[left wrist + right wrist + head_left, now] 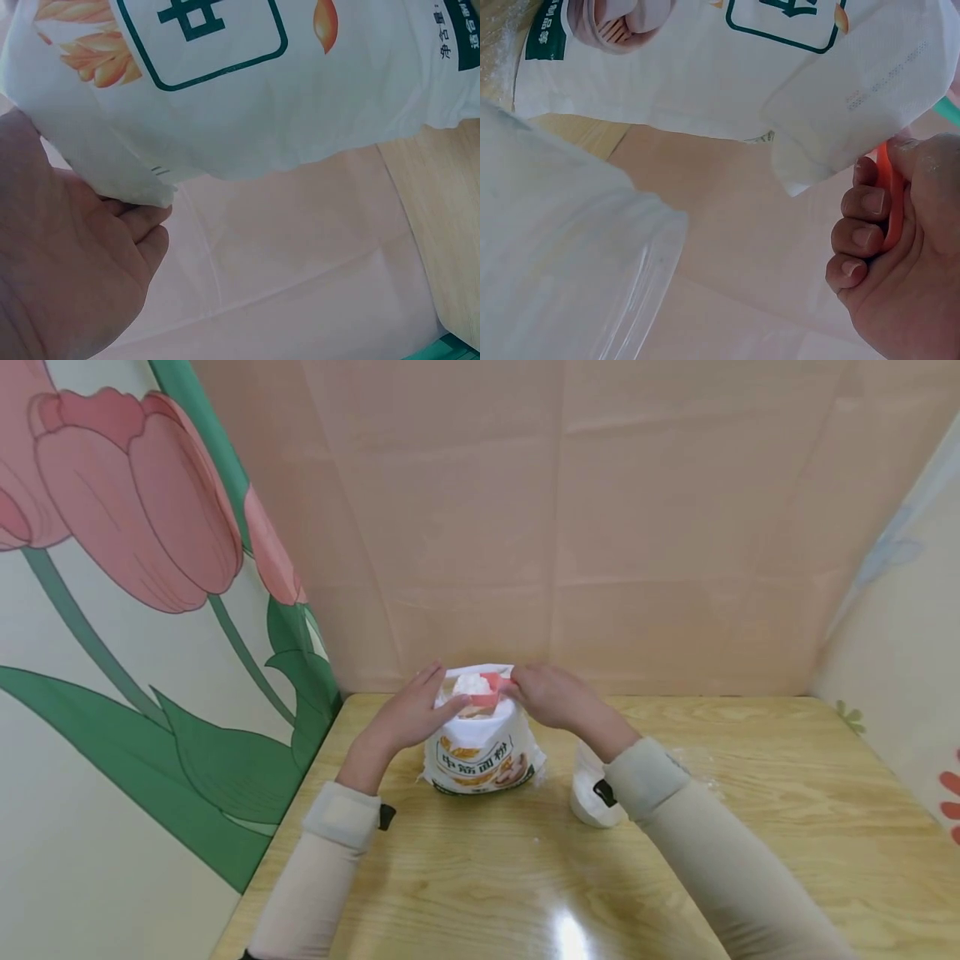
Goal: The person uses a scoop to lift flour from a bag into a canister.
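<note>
My right grip [553, 695] is curled round the handle [891, 202] of an orange-red scoop [486, 700], fingers wrapped tight. Scoop sits over the mouth of the flour bag [483, 764], heaped with white powder [471, 683]; looks level or close to it. My left grip [414, 710] is on the left side of the bag's mouth, pinching the edge: thumb across the front toward the scoop, fingers round the far side, fingertips bent at the bag's corner in the left wrist view.

Flour bag: white, green and orange print, stands upright on the wooden table [465, 868], toward its back edge, printed front facing me. To its right, apart from it, a translucent white tub [591, 806], partly hidden under my right forearm; can't tell what's in it. Its rim shows large in the right wrist view. White powder traces [496, 67] on the table, right of the bag.

Light sleeves [720, 847] on both arms. Behind the table, a pinkish-beige sheet [562, 568] with creases; left wall carries a tulip mural [138, 502].
</note>
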Tool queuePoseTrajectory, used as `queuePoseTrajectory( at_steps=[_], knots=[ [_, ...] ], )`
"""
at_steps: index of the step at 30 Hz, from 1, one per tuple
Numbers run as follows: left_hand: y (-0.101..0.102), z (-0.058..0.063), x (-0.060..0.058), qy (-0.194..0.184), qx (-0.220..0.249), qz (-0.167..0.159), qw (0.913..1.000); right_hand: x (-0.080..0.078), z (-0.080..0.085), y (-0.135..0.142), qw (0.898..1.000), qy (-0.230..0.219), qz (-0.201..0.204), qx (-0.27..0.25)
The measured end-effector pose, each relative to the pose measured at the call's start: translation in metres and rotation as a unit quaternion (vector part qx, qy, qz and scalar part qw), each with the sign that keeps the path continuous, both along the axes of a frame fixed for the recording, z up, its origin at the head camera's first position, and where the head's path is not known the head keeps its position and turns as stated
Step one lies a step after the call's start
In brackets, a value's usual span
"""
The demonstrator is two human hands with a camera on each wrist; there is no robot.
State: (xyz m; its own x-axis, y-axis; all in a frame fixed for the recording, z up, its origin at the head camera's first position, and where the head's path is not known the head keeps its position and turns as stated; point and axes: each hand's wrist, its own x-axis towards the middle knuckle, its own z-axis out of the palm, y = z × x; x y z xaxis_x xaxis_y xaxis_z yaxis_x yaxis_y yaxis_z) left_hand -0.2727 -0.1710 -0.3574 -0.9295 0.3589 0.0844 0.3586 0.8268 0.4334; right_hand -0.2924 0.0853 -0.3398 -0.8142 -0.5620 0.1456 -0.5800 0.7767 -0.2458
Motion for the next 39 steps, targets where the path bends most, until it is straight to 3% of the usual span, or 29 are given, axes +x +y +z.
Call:
queuePoseTrajectory(
  at_steps=[20, 39],
  knots=[
    [0.000, 0.000, 0.001, -0.007, 0.003, 0.003, 1.0000, 0.004, 0.008, 0.009, 1.000, -0.015, -0.020, -0.009],
    [-0.001, -0.004, 0.002, -0.013, -0.005, 0.001, 0.9999, 0.024, 0.011, 0.042, 0.999, 0.028, -0.034, -0.029]
  ],
)
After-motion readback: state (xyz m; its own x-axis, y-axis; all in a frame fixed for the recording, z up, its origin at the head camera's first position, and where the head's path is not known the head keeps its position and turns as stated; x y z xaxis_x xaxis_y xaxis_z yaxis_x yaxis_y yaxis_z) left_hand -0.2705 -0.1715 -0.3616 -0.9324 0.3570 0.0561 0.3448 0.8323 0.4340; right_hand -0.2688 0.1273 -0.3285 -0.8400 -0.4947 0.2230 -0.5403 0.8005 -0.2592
